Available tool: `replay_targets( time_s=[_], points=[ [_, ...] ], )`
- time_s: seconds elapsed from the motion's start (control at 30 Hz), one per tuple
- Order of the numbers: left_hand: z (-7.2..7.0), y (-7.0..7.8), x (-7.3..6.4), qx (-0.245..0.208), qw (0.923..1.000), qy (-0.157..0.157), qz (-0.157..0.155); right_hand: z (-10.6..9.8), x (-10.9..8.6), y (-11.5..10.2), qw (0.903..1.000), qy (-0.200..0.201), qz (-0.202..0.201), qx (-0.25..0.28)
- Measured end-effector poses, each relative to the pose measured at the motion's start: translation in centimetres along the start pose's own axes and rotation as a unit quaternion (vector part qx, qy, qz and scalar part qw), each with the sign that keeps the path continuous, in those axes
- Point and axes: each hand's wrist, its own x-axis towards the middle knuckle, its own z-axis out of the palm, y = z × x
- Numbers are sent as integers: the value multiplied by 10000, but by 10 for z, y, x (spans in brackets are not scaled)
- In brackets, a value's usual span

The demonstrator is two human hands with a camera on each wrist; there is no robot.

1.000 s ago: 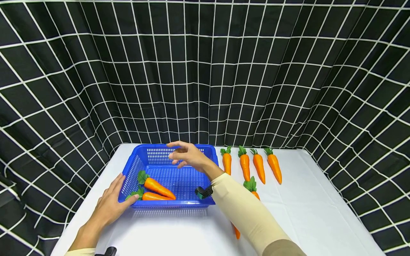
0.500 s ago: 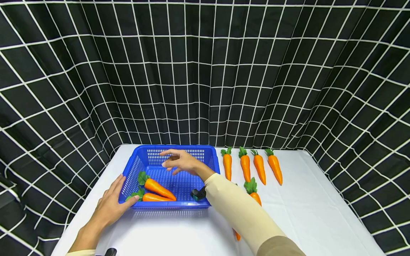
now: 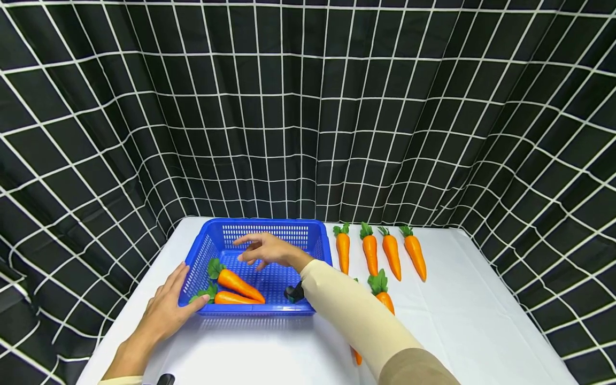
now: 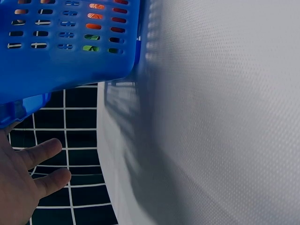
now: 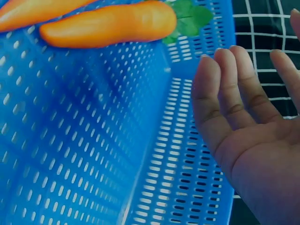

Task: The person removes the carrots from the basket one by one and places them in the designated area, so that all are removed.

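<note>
A blue plastic basket (image 3: 269, 309) with slotted walls stands on the white table. Two orange carrots with green tops, an upper one (image 3: 239, 284) and a lower one (image 3: 235, 299), lie in its front left part. My left hand (image 3: 166, 307) rests at the basket's front left corner, thumb at the front rim and fingers along the left side; its fingers look straight in the left wrist view. Over the basket's middle hovers my right hand (image 3: 269, 250), fingers loosely bent with nothing in them. In the right wrist view its palm (image 5: 262, 154) faces the basket, apart from the carrots.
Several carrots (image 3: 370, 255) lie in a row right of the basket, tops toward the back. Nearer the front, another carrot (image 3: 384, 300) and a carrot tip (image 3: 357, 356) are partly hidden by my right sleeve (image 3: 356, 310). A black curtain (image 3: 298, 107) with white grid lines surrounds the table.
My right hand has moved left and slightly nearer the front over the basket. The left hand, the basket and the carrots stay where they were.
</note>
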Motion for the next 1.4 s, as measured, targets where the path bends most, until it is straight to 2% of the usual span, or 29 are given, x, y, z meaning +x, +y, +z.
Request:
replay_targets(
  time_s=[0.3, 0.7, 1.07, 1.4],
  points=[
    [-3, 1, 0, -4, 10000, 13, 11, 7, 8, 7, 9994, -196, 250, 99],
    [-3, 2, -2, -16, 10000, -53, -38, 15, 14, 16, 9958, -540, 440, -590],
    [-3, 3, -1, -13, 10000, 30, -13, 21, 17, 17, 9869, -948, 940, -901],
    [-1, 3, -1, 4, 10000, 23, -18, 26, 18, 22, 9823, -818, 964, -1381]
  ],
)
